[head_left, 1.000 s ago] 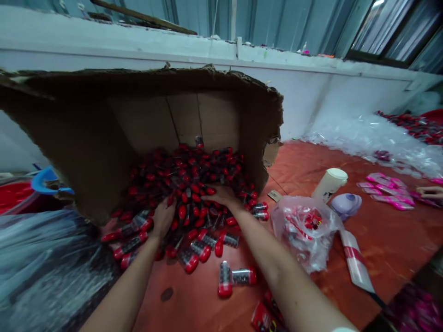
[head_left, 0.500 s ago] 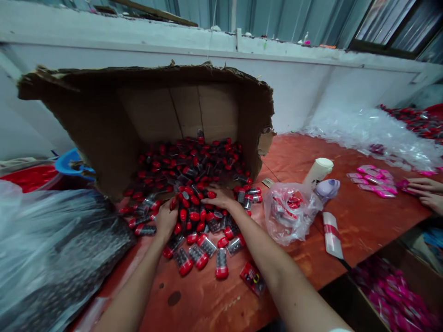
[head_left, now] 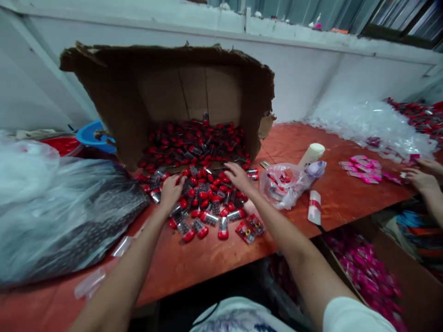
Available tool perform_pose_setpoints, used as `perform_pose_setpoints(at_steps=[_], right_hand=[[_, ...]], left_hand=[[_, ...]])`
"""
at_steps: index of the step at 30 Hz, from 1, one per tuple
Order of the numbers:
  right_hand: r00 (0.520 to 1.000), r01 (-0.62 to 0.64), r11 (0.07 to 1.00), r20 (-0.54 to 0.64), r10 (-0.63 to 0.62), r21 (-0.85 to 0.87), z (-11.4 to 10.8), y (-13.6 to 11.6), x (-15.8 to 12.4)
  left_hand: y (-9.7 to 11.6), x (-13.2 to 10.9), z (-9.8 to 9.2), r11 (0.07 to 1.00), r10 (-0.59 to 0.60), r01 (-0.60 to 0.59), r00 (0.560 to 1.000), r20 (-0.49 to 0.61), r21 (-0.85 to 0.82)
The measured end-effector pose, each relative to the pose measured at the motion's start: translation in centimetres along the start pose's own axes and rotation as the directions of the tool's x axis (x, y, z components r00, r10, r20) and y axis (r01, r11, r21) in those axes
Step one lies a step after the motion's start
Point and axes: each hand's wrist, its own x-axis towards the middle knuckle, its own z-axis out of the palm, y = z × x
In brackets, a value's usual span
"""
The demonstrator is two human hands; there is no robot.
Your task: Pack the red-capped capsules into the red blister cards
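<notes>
A loose pile of small clear bottles with red caps and dark contents [head_left: 215, 208] spills from a torn cardboard box [head_left: 162, 92] lying on its side. At the pile's left edge is my left hand [head_left: 170, 192], fingers apart and bent toward the bottles, with nothing seen in it. My right hand [head_left: 238, 178] lies along the pile's right side near the box mouth, its fingers spread and holding nothing. Several bottles lie separately at the front of the pile. Two flat red packets [head_left: 246, 232] rest to their right.
A big plastic bag of dark beads [head_left: 79, 207] bulges at left, before a blue basin [head_left: 95, 136]. Right of the pile stand a small clear bag [head_left: 282, 184] and a pale cylinder [head_left: 311, 154]. Another person's hands [head_left: 420, 177] work beside pink packets [head_left: 363, 169].
The view has shifted, showing more of the table's front edge. My hands have drawn apart, and my right fingers have lifted off the bottles. A second red packet now shows beside the first.
</notes>
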Motion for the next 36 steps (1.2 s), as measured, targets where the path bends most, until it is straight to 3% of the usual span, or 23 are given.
perform_pose_setpoints(at_steps=[1,3,5,7,10,13,15,18,21,23,25,29,33,36], right_hand=[[0.995,-0.013,0.998,-0.095,0.019,0.057,-1.1,0.6,-1.9],[0.971,-0.079,0.990,-0.217,0.104,0.120,-3.3,1.8,-6.8],[0.949,-0.172,0.982,-0.257,0.185,0.071,-5.0,2.6,-12.5],[0.935,-0.235,0.972,-0.278,0.221,-0.018,-5.9,2.7,-18.0],[0.975,-0.167,0.969,-0.174,0.136,-0.181,-5.5,2.0,-23.6],[0.998,-0.061,0.944,-0.028,0.055,-0.323,-4.8,1.7,-25.8],[0.999,-0.049,0.921,-0.029,0.041,-0.385,-4.8,2.1,-26.1],[0.986,-0.105,0.904,-0.164,0.040,-0.414,-4.9,2.4,-26.0],[0.962,-0.144,0.918,-0.269,0.043,-0.370,-4.0,0.8,-26.1],[0.974,-0.121,0.942,-0.221,0.052,-0.312,-2.6,-1.3,-26.2],[0.994,-0.064,0.947,-0.099,0.034,-0.314,-1.0,-3.0,-26.1],[0.997,0.042,0.904,0.080,-0.009,-0.425,0.2,-3.3,-25.8],[0.998,-0.052,0.906,-0.059,0.030,-0.421,-1.1,-2.6,-26.1],[0.988,-0.127,0.977,-0.111,0.109,-0.170,-0.8,-4.6,-26.2]], left_hand=[[0.4,-1.2,-0.3,0.996,-0.002,0.001,1.000,-0.014,-0.087],[1.3,-4.6,-0.9,0.927,-0.134,0.119,0.991,-0.019,-0.356],[2.2,-9.1,-1.2,0.729,-0.251,0.298,0.954,0.165,-0.616],[3.1,-13.9,-1.2,0.506,-0.343,0.483,0.873,0.347,-0.714],[4.1,-19.5,-0.4,0.168,-0.465,0.660,0.708,0.532,-0.732],[5.2,-22.4,0.7,-0.089,-0.484,0.719,0.574,0.661,-0.689],[5.9,-23.2,1.2,-0.189,-0.482,0.727,0.517,0.707,-0.660],[6.3,-23.9,1.7,-0.249,-0.489,0.723,0.480,0.728,-0.644],[6.5,-24.5,2.4,-0.245,-0.492,0.721,0.484,0.724,-0.649],[6.7,-24.9,3.1,-0.219,-0.499,0.717,0.501,0.707,-0.662],[7.0,-25.1,3.7,-0.197,-0.511,0.704,0.521,0.684,-0.683],[7.2,-25.3,4.0,-0.228,-0.509,0.681,0.526,0.682,-0.696],[6.8,-25.6,3.6,-0.246,-0.522,0.649,0.537,0.663,-0.720],[6.6,-25.9,4.0,-0.206,-0.516,0.649,0.564,0.644,-0.733]])
